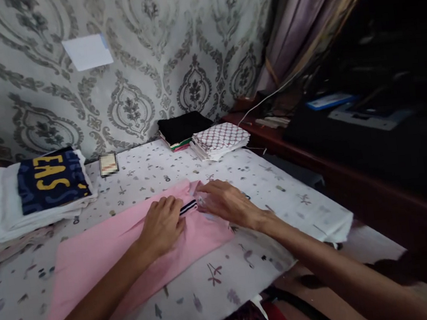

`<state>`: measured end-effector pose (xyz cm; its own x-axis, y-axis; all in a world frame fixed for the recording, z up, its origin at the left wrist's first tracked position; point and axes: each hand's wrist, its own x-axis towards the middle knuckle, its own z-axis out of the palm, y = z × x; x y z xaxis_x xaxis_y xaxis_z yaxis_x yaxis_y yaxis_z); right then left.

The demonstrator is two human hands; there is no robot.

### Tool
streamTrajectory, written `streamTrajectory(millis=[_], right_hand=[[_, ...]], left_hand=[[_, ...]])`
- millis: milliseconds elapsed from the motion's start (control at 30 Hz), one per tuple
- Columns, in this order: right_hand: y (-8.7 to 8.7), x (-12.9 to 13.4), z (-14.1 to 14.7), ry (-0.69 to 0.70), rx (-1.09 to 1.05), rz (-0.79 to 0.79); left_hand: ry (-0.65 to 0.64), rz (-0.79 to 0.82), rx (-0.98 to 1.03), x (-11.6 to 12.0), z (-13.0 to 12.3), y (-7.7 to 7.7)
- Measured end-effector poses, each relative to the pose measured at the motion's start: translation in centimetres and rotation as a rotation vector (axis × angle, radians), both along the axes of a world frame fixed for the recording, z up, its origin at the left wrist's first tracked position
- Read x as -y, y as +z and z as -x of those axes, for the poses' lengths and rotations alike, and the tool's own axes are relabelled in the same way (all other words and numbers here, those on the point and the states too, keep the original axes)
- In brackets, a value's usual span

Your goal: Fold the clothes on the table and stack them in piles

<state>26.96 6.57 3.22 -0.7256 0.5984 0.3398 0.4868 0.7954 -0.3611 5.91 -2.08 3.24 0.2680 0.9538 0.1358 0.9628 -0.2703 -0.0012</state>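
Because the pink shirt (89, 256) lies thin and soft under both hands, a pull at its striped band (188, 207) could drag the body askew and leave slanting creases. The left hand (161, 225) rests on the fabric beside the band, fingers curled; whether they pinch the cloth I cannot tell. If that hand bore down unevenly, the layers beneath might bunch. The right hand (229, 202) is at the far end of the shirt, fingers loosely bent over the opening by the band; its grip is unclear too. A tug from there could twist the opening, and the printed cloth (295, 197) on the counter might ruck up along with it.

The shirt is plain pale pink, spread slantwise on the cloth, mostly flat, with shallow wrinkles near the left hand. The band is dark with white stripes. Folded clothes lie apart from it: a navy garment with yellow lettering (52, 179) on a white pile, and a black garment (186, 127) beside a checked one (222, 137) near the wall.
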Motion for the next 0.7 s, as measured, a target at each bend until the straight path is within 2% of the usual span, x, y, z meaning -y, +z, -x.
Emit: streamTrajectory(millis=[133, 233, 300, 433, 600, 700], right_hand=[[-0.1, -0.3, -0.7, -0.074, 0.029, 0.143], [-0.2, -0.8, -0.3, -0.078, 0.080, 0.161], [-0.3, -1.4, 0.4, -0.090, 0.112, 0.141], [-0.5, -2.8, 1.9, -0.100, 0.144, 0.077], [-0.8, -4.5, 3.4, -0.105, 0.204, -0.057], [-0.9, -5.3, 3.7, -0.121, 0.258, -0.079]], left_hand=[[-0.012, -0.024, -0.029, -0.2, 0.5, 0.3], [0.014, -0.118, -0.003, 0.2, 1.2, 1.1], [-0.008, -0.146, -0.001, 0.5, 1.6, 1.3], [-0.075, -0.103, -0.022, 1.0, 2.0, 0.9], [-0.077, -0.201, -0.003, 1.8, 2.6, 0.4], [-0.102, -0.212, -0.006, 2.4, 3.1, 0.1]])
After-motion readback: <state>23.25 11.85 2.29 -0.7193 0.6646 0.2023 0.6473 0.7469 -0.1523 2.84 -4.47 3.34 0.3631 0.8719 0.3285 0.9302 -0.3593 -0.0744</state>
